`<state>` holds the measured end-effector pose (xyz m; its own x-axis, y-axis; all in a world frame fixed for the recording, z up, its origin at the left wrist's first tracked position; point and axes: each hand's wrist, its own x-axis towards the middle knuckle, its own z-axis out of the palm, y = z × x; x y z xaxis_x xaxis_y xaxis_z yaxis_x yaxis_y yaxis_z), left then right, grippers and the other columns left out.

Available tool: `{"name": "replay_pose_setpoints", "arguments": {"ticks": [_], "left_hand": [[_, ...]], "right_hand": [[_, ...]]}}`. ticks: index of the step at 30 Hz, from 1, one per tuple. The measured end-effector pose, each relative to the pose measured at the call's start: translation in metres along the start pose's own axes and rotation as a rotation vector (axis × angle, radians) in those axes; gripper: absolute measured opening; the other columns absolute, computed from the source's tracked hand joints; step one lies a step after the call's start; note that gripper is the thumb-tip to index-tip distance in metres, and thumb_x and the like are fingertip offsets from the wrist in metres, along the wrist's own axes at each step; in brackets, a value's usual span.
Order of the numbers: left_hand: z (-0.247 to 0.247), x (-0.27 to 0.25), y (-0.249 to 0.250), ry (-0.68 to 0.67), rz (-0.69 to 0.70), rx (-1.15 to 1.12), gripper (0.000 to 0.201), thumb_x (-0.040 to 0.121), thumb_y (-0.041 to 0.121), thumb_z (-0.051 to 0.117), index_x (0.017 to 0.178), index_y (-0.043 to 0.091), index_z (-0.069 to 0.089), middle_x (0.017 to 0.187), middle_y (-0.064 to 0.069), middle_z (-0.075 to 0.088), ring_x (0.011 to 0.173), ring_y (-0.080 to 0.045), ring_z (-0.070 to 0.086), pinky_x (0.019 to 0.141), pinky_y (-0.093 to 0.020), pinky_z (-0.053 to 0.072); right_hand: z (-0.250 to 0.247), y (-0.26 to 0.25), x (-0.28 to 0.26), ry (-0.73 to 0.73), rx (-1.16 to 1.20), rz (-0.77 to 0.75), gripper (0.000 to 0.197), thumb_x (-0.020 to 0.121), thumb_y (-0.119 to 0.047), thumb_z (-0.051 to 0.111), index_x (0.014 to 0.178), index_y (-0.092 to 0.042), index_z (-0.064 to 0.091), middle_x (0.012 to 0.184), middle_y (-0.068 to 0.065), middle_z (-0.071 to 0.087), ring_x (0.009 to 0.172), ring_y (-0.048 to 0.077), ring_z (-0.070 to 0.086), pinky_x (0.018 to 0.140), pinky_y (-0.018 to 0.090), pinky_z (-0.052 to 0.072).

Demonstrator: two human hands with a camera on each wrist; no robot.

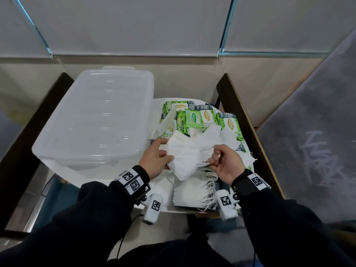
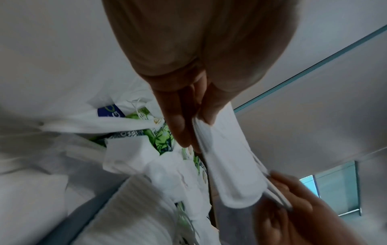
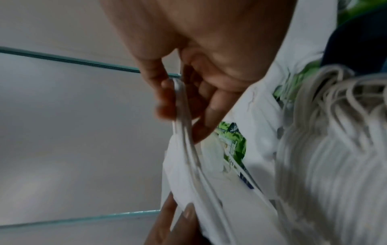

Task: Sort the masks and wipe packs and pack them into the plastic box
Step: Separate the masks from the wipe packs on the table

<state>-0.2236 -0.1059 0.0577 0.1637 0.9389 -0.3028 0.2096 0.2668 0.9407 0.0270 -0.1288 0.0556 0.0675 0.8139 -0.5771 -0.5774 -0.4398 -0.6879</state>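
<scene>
head view: both grips pinching white masks (image 1: 185,158), left hand (image 1: 156,159) beside box (image 1: 92,120) rim, right hand (image 1: 225,162) on ear loops

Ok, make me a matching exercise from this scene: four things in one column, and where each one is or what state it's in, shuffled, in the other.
Things
1. clear plastic box
2. green wipe packs
3. stack of flat white masks
4. folded white mask

Places or states
A. held between left hand and right hand
B. lid on, at left
C. jumbled at the far side
D. piled nearest the person

Pairs: 1-B, 2-C, 3-D, 4-A
</scene>
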Motion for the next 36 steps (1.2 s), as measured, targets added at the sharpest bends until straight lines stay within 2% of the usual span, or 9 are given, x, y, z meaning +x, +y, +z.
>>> {"name": "replay_pose_setpoints", "arguments": {"ticks": [2,4,8,13,17,24,28,34,36], "left_hand": [[0.006,-0.006,-0.002,-0.009,0.002,-0.016,0.049,0.093,-0.002,0.064,0.129,0.03,0.052,0.098,-0.012,0.077,0.085,-0.025,0.076,0.068,-0.035,0.06],[0.01,-0.008,-0.005,0.004,0.004,-0.04,0.046,0.094,-0.004,0.061,0.129,0.025,0.056,0.099,-0.01,0.078,0.089,-0.026,0.076,0.076,-0.044,0.063],[0.007,-0.012,-0.006,0.007,-0.001,-0.085,0.033,0.093,-0.007,0.06,0.119,0.014,0.065,0.1,-0.016,0.077,0.092,-0.031,0.075,0.081,-0.049,0.063],[0.011,-0.014,-0.009,0.017,-0.024,-0.141,0.033,0.091,-0.008,0.065,0.114,0.016,0.065,0.098,-0.022,0.074,0.089,-0.031,0.074,0.082,-0.047,0.063],[0.012,-0.014,-0.009,0.005,-0.026,-0.132,0.038,0.089,-0.012,0.063,0.112,0.018,0.066,0.085,-0.008,0.075,0.082,-0.025,0.073,0.082,-0.045,0.06],[0.012,-0.012,-0.004,-0.026,-0.014,-0.094,0.038,0.09,-0.006,0.066,0.12,0.017,0.063,0.101,-0.028,0.071,0.089,-0.037,0.073,0.081,-0.049,0.063],[0.013,-0.014,-0.001,-0.074,-0.005,-0.064,0.038,0.091,-0.007,0.064,0.121,0.016,0.061,0.104,-0.032,0.068,0.083,-0.028,0.074,0.08,-0.049,0.063],[0.014,-0.008,0.011,-0.103,0.11,0.093,0.07,0.082,-0.005,0.06,0.133,0.042,0.053,0.119,-0.002,0.066,0.089,-0.022,0.068,0.086,-0.049,0.058],[0.012,-0.005,0.021,-0.133,0.243,0.267,0.073,0.085,0.003,0.062,0.141,0.048,0.05,0.128,0.007,0.062,0.101,-0.017,0.066,0.091,-0.035,0.057]], "right_hand": [[0.008,0.004,-0.004,0.008,-0.092,-0.038,0.035,0.096,-0.016,0.066,0.069,-0.019,0.045,0.053,-0.004,0.025,0.044,0.013,0.025,0.045,0.025,0.022],[0.011,0.008,-0.005,-0.016,-0.281,-0.082,0.025,0.093,-0.014,0.074,0.076,-0.015,0.056,0.051,-0.007,0.024,0.044,0.01,0.017,0.044,0.023,0.016],[0.008,0.009,-0.005,0.026,-0.534,-0.044,0.016,0.086,-0.013,0.081,0.096,-0.004,0.072,0.049,-0.007,0.031,0.044,0.011,0.022,0.052,0.027,0.019],[0.001,0.015,-0.005,0.012,-0.569,0.014,0.024,0.084,-0.015,0.083,0.079,-0.013,0.06,0.05,-0.004,0.033,0.043,0.013,0.024,0.05,0.026,0.023],[0.0,0.017,-0.01,-0.044,-0.526,-0.074,0.022,0.085,-0.001,0.079,0.101,0.012,0.073,0.086,0.014,0.065,0.046,0.01,0.029,0.043,0.019,0.025],[-0.006,0.019,-0.009,-0.038,-0.573,-0.181,0.019,0.088,-0.009,0.079,0.094,0.008,0.075,0.082,0.015,0.043,0.052,0.014,0.025,0.046,0.023,0.024],[-0.008,0.017,-0.014,-0.049,-0.609,-0.215,0.018,0.088,-0.01,0.079,0.091,0.008,0.075,0.075,0.011,0.042,0.053,0.015,0.026,0.048,0.026,0.023],[-0.012,0.012,-0.019,-0.049,-0.752,-0.31,0.013,0.085,-0.008,0.081,0.086,0.004,0.077,0.063,0.003,0.058,0.049,0.009,0.045,0.051,0.02,0.036],[-0.013,0.011,-0.019,-0.053,-0.854,-0.352,0.011,0.082,-0.013,0.084,0.076,-0.006,0.079,0.065,0.002,0.063,0.059,0.01,0.054,0.061,0.025,0.041]]}}
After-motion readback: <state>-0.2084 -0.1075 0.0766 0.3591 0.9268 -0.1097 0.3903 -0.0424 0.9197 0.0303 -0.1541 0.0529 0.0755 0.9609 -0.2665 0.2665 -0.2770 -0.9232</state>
